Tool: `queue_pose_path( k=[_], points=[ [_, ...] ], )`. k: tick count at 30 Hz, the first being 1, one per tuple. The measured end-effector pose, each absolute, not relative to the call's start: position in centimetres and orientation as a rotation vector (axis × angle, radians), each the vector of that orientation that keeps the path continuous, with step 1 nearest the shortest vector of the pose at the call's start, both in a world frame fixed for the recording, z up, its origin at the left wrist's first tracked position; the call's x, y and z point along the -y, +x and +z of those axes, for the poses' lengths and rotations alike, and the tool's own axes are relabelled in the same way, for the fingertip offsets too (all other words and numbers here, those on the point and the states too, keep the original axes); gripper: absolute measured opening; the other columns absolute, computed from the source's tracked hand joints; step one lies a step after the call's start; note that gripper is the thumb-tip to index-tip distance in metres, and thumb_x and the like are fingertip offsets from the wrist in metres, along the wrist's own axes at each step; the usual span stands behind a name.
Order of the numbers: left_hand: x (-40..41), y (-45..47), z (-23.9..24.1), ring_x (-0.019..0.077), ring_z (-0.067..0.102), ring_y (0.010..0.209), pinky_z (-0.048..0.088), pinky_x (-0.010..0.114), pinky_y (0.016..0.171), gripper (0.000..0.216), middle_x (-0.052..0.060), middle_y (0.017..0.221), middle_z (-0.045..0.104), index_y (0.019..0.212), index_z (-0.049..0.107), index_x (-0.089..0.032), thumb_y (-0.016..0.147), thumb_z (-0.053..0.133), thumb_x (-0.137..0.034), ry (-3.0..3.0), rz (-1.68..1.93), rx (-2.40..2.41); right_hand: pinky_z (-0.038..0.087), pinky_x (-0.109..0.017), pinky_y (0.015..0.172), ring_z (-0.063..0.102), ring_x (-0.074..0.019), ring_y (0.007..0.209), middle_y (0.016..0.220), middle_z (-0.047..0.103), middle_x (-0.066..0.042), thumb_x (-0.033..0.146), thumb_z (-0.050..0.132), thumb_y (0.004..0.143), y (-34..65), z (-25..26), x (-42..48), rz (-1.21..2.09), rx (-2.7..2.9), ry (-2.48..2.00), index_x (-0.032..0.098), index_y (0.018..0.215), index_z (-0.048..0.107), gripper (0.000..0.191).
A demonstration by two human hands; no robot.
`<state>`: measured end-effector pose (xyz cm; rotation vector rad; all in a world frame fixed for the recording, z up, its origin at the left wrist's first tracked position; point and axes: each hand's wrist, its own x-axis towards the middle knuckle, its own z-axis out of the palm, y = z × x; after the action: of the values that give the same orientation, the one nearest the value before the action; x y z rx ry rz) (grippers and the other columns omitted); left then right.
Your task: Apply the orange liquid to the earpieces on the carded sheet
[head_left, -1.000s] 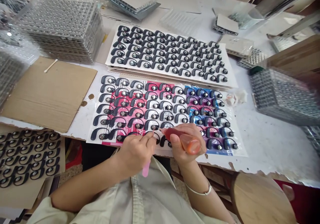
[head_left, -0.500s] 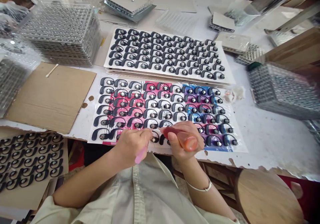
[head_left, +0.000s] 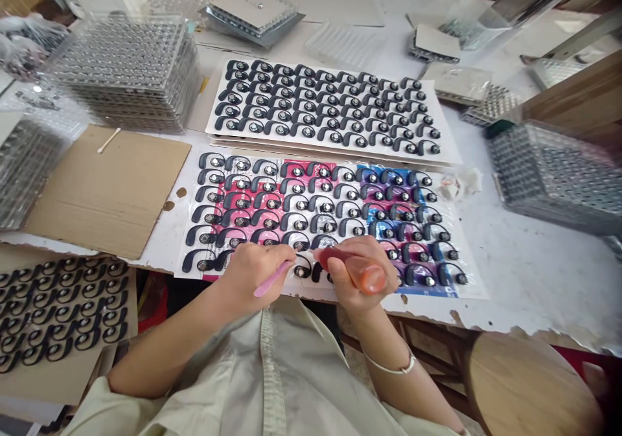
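My left hand point(head_left: 250, 274) is closed around a thin pink stick point(head_left: 270, 279) whose tip points at a black ear-hook earpiece point(head_left: 301, 270) in the front row. My right hand point(head_left: 357, 274) grips a small orange-red squeeze bottle point(head_left: 359, 271), its nozzle aimed left at the same earpiece. Both hands hover over the near edge of a pink, purple and blue sheet point(head_left: 321, 219) covered with several rows of black earpieces. A second, white sheet point(head_left: 325, 109) full of earpieces lies just behind it.
A brown cardboard piece point(head_left: 109, 190) with a cotton swab point(head_left: 107, 140) lies left. Stacks of clear plastic trays point(head_left: 126, 70) stand at back left and at right point(head_left: 549, 177). Another board of earpieces point(head_left: 58, 306) sits low at left. A round wooden stool point(head_left: 525, 384) is at lower right.
The pink stick in my left hand has swung from pointing down to lying nearly flat toward the earpiece. My right hand with the bottle stays in place. The view shifted slightly.
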<state>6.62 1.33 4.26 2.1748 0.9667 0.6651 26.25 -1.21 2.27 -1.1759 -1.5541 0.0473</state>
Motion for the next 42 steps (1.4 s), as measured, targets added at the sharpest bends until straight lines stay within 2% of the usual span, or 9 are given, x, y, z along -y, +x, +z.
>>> queue_pose_path(
  k=[11,26,34,42],
  points=[
    [-2.0,6.4,4.3,0.0128,0.068,0.071,0.051,0.021,0.067,0.016,0.002,0.084,0.072,0.093,0.067,-0.018,0.088,0.052,-0.017,2.128,0.644,-0.972,0.046,-0.032,0.052,0.056,-0.0151,0.059,0.067,0.06,-0.001,0.028,0.068,0.076,26.4,2.2,1.2,0.046,1.562,-1.16,0.019,0.082,0.058,0.015],
    [-2.7,6.2,4.4,0.0117,0.065,0.073,0.048,0.02,0.066,0.017,0.0,0.085,0.071,0.092,0.069,-0.019,0.085,0.055,-0.013,1.955,0.618,-0.958,0.047,-0.032,0.052,0.056,-0.0156,0.06,0.066,0.06,-0.001,0.026,0.067,0.075,26.3,2.1,1.2,0.065,1.572,-1.161,0.019,0.081,0.059,0.013],
    [-3.2,6.2,4.5,0.008,0.059,0.058,0.04,0.017,0.053,0.018,-0.002,0.076,0.07,0.088,0.069,-0.019,0.082,0.055,-0.011,1.943,0.584,-0.965,0.047,-0.032,0.053,0.056,-0.0157,0.06,0.067,0.06,-0.001,0.025,0.067,0.075,26.3,2.3,1.2,0.058,1.583,-1.133,0.019,0.082,0.059,0.012],
    [-3.8,6.2,4.4,0.007,0.051,0.049,0.037,0.017,0.049,0.012,-0.004,0.06,0.063,0.086,0.07,-0.018,0.083,0.058,-0.017,1.885,0.563,-0.989,0.047,-0.032,0.054,0.056,-0.016,0.061,0.068,0.059,-0.001,0.023,0.067,0.075,26.3,2.3,1.1,0.096,1.594,-1.117,0.018,0.083,0.059,0.012]
  ],
)
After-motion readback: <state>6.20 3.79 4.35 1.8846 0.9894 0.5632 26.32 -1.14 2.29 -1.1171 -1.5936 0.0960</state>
